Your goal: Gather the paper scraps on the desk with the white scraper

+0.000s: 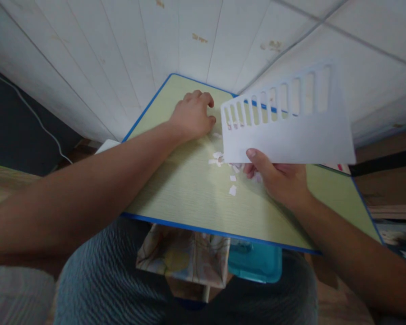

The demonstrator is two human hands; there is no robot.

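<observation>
My right hand [286, 183] grips the lower edge of a stiff white sheet [284, 144], its thumb on the near face. A row of rounded slots, longer toward the right, runs along the top of the sheet. It is held raised and tilted over the table. Small white paper scraps [232, 190] lie on the tabletop, several of them beside and partly behind the sheet. To their left, my left hand [193, 115] is low over the table, its fingers bent and the thumb apart from them. I see nothing in it.
The light-yellow table [182, 189] has a blue edge and stands against a white plank wall [122, 58]. Below its front edge are a patterned fabric-like container [186, 259] and a teal plastic box [257, 262], between my legs. A partly hidden printed item lies at the table's right.
</observation>
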